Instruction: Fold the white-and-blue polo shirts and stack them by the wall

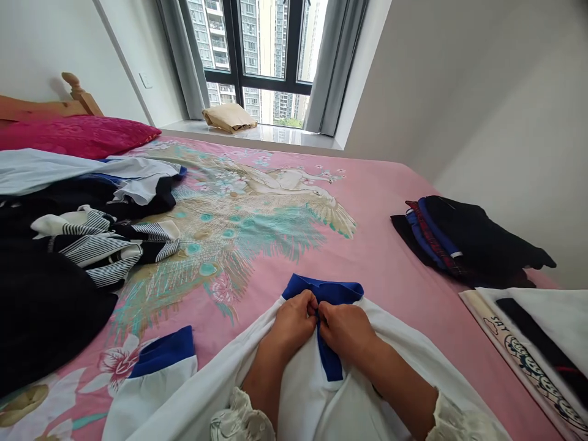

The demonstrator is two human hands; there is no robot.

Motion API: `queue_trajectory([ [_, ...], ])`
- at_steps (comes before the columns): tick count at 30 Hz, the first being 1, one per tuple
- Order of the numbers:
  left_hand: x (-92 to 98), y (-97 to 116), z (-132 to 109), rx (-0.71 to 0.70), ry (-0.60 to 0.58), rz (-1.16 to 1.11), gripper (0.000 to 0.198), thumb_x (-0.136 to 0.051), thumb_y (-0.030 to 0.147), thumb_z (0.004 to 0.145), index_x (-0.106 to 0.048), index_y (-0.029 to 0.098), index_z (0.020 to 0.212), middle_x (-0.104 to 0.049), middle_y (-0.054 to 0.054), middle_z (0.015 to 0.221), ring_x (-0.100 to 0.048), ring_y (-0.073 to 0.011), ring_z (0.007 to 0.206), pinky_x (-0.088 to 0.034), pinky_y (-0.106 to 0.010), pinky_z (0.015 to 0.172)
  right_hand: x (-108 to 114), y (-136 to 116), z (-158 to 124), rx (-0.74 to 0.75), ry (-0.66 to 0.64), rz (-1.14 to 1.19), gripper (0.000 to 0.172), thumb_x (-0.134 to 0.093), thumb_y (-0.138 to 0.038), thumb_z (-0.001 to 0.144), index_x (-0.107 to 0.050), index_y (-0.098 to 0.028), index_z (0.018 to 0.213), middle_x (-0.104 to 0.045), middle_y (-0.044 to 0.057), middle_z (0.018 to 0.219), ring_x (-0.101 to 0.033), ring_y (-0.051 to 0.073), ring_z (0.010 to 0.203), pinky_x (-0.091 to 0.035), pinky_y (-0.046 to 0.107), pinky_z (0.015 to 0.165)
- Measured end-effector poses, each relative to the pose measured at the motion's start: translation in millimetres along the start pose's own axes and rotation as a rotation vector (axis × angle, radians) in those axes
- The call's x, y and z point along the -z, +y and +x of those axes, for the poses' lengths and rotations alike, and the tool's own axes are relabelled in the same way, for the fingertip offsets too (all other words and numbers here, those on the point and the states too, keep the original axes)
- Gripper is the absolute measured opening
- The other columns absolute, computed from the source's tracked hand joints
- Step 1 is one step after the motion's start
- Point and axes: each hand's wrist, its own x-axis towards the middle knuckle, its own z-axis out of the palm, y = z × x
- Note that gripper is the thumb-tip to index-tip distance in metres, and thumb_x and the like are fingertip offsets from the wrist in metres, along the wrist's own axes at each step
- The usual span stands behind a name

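A white polo shirt (pixel 303 392) with a blue collar (pixel 324 289) and blue sleeve cuffs lies flat on the pink bedspread (pixel 386 257) right in front of me. My left hand (pixel 294 321) and my right hand (pixel 346 331) rest side by side just below the collar. Both are closed in a pinch on the blue placket (pixel 329 361) at the shirt's neck opening. The fingertips of the two hands nearly touch. One blue cuff (pixel 163 350) lies spread to the left.
A loose heap of black, striped and white clothes (pixel 78 245) covers the bed's left side. Folded dark clothes (pixel 463 239) and a folded white printed garment (pixel 537 343) sit at the right edge. A pink pillow (pixel 73 135) lies by the headboard; a tan cloth (pixel 229 116) rests on the windowsill.
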Motion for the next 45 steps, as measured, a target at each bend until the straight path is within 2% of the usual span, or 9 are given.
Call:
queue_trajectory([
  [5,-0.3,0.4,-1.6,0.024,-0.011,-0.01,0.016,-0.05,0.008,0.069,-0.054,0.021,0.076,-0.061,0.003,0.072,-0.055,-0.0138,0.07,-0.035,-0.025,0.063,-10.9,2.7,-3.9,0.077,0.056,-0.027,0.014,-0.046,-0.017,0.082,-0.06,-0.017,0.084,-0.068,0.008,0.07,-0.063,0.02,0.06,-0.021,0.028,0.052],
  [11,0.5,3.2,-1.6,0.035,-0.022,0.034,0.018,-0.053,0.007,0.066,-0.053,0.022,0.075,-0.06,0.003,0.073,-0.054,-0.0133,0.07,-0.034,-0.025,0.063,-24.0,14.9,-6.1,0.01,0.153,0.306,0.013,-0.046,-0.02,0.078,-0.057,-0.019,0.072,-0.06,-0.001,0.058,-0.051,0.012,0.052,-0.025,0.024,0.052],
  [16,-2.3,5.4,0.1,0.041,-0.039,0.07,0.015,-0.053,0.01,0.066,-0.051,0.022,0.075,-0.057,0.003,0.074,-0.052,-0.0133,0.07,-0.035,-0.025,0.064,-26.4,30.4,13.3,-0.119,0.005,0.72,0.01,-0.05,-0.02,0.067,-0.056,-0.018,0.059,-0.056,-0.003,0.053,-0.047,0.01,0.05,-0.027,0.02,0.047],
  [22,-2.7,13.5,1.5,0.002,-0.039,0.082,0.011,-0.052,0.012,0.069,-0.052,0.022,0.074,-0.055,0.004,0.072,-0.05,-0.0121,0.069,-0.034,-0.024,0.063,-35.7,48.2,25.8,-0.143,-0.156,1.014,0.01,-0.049,-0.025,0.067,-0.054,-0.018,0.061,-0.045,-0.007,0.045,-0.038,0.007,0.041,-0.024,0.019,0.04],
  [27,1.9,21.6,-0.1,0.062,-0.037,-0.017,0.005,-0.057,0.022,0.072,-0.053,0.022,0.075,-0.054,0.006,0.069,-0.045,-0.0098,0.062,-0.033,-0.023,0.057,-23.4,52.9,23.6,-0.164,-0.317,1.243,0.008,-0.047,-0.026,0.069,-0.049,-0.02,0.064,-0.038,-0.01,0.036,-0.03,0.006,0.032,-0.019,0.017,0.034],
  [30,1.0,22.9,-1.4,0.069,-0.044,-0.037,0.01,-0.06,0.026,0.071,-0.052,0.021,0.076,-0.053,0.007,0.07,-0.044,-0.009,0.06,-0.033,-0.022,0.055,-17.4,55.0,22.5,-0.157,-0.365,1.286,0.008,-0.047,-0.026,0.069,-0.05,-0.02,0.064,-0.038,-0.01,0.035,-0.024,0.005,0.03,-0.016,0.017,0.033],
  [33,-3.6,22.6,-2.0,-0.006,-0.042,0.066,0.01,-0.058,0.02,0.071,-0.051,0.021,0.078,-0.053,0.006,0.073,-0.046,-0.0096,0.063,-0.034,-0.023,0.059,-17.8,57.6,22.7,-0.142,-0.387,1.305,0.007,-0.048,-0.025,0.069,-0.049,-0.019,0.064,-0.038,-0.01,0.036,-0.025,0.004,0.03,-0.016,0.016,0.033],
  [38,-12.4,21.5,-4.3,-0.117,0.049,0.198,0.01,-0.053,0.017,0.075,-0.05,0.022,0.084,-0.055,0.003,0.083,-0.047,-0.0101,0.066,-0.034,-0.024,0.061,-17.3,61.4,23.2,-0.115,-0.443,1.332,0.008,-0.049,-0.024,0.071,-0.049,-0.019,0.065,-0.039,-0.01,0.036,-0.025,0.004,0.029,-0.017,0.017,0.031],
  [45,-12.6,17.6,-5.9,-0.112,0.061,0.171,0.011,-0.054,0.016,0.075,-0.052,0.023,0.084,-0.052,0.007,0.069,-0.045,-0.0082,0.059,-0.034,-0.022,0.058,-10.5,54.9,17.2,-0.12,-0.38,1.296,0.011,-0.058,-0.029,0.074,-0.054,-0.018,0.071,-0.04,-0.01,0.038,-0.033,0.004,0.03,-0.02,0.015,0.032],
])
